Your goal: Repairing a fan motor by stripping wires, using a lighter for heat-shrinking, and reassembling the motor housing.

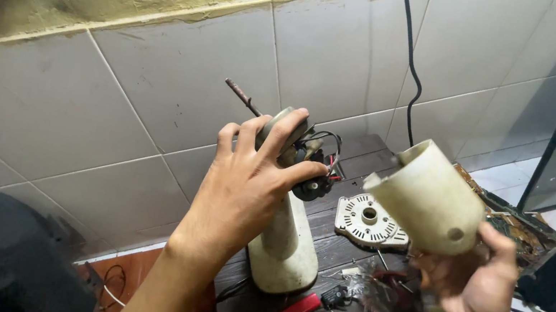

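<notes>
Cream plastic housing cupped in right hand, fingers curled beneath, right of upright stand. Left hand clamped around motor atop that stand.

Dark slatted table — cream stand base, round vented plate, red tool, circuit board.

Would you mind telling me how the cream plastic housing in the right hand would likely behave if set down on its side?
The cream housing is a rounded, hollow shell, so it would probably roll. It looks light, since the right hand supports it from below alone. Its aged plastic may be brittle.
</notes>
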